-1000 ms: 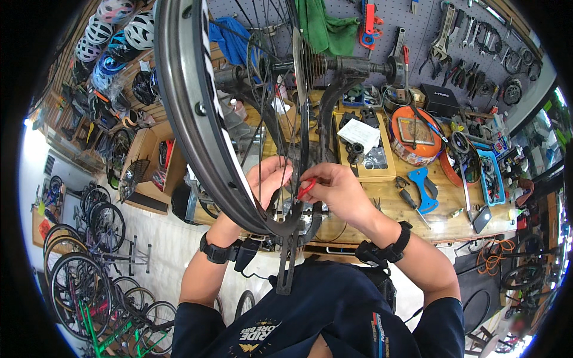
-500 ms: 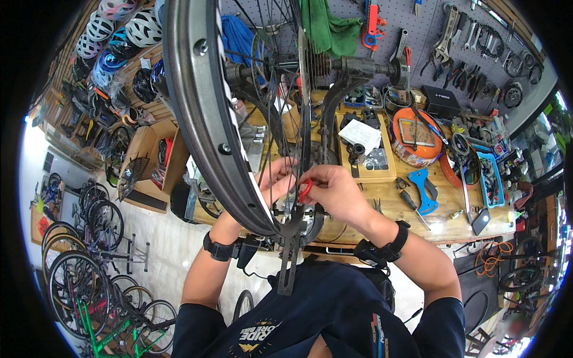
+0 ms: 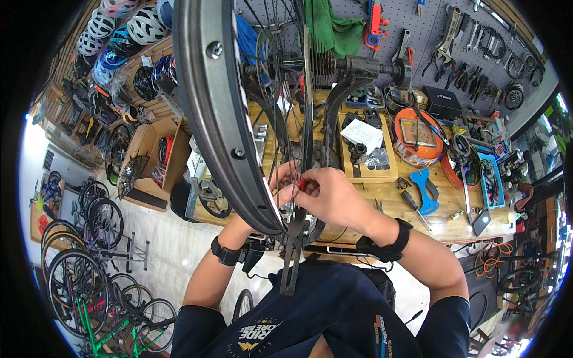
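Observation:
A bicycle wheel with a dark rim (image 3: 209, 107) stands upright in a black truing stand (image 3: 332, 110), its cassette (image 3: 324, 64) at the hub. Just inside the rim's lower end, my right hand (image 3: 334, 200) pinches a small red spoke wrench (image 3: 301, 184) among the spokes, mostly covered by my fingers. Curled fingers of my left hand (image 3: 284, 184) close around a spoke beside the wrench; the rim hides part of that hand. A slotted metal arm (image 3: 290, 265) of the stand extends below the rim toward my chest.
On the wooden bench (image 3: 382, 224) lie a blue-handled tool (image 3: 424, 192), a screwdriver (image 3: 412, 203), a cardboard tray (image 3: 370, 173) and a round orange tin (image 3: 412, 156). Tools hang on the pegboard behind. An open carton (image 3: 149, 161) and parked bicycles (image 3: 89, 286) are at left.
The wheel rim appears shifted slightly right and its visible bolts sit lower. My right hand has turned over the red spoke wrench, covering more of it; my left fingers have moved closer in.

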Demonstrator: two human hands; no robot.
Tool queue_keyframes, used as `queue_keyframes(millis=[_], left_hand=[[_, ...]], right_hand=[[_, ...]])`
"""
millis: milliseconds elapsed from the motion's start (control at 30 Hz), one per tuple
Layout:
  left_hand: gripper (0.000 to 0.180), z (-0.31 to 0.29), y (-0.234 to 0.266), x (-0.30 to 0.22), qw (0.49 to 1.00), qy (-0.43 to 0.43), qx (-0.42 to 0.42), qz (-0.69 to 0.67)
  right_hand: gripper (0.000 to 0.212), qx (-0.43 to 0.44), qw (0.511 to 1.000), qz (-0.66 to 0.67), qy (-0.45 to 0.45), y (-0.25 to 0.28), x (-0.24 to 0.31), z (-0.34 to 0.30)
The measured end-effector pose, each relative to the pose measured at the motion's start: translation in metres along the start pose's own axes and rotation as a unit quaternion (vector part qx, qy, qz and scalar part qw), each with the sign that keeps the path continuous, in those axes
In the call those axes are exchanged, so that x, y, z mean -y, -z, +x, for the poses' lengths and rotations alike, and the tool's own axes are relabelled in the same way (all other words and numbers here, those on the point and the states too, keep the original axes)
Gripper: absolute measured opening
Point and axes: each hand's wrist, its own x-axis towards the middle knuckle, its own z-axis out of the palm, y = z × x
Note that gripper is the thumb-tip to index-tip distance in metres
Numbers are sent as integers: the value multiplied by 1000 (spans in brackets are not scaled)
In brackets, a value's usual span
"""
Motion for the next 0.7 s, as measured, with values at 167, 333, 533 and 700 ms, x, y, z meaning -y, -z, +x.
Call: queue_keyframes(millis=[167, 333, 533, 700], left_hand=[[60, 3, -2, 5, 995, -50, -22, 88], [59, 5, -3, 4, 997, -24, -31, 64], [62, 2, -3, 5, 999, -10, -46, 21], [65, 0, -4, 10, 998, -33, -42, -16]], right_hand=[[24, -50, 999, -1, -2, -16, -7, -3], [24, -27, 999, 32, -23, -12, -9, -3], [26, -16, 1000, 13, -1, -12, -11, -1], [31, -31, 997, -67, -2, -17, -5, -5]])
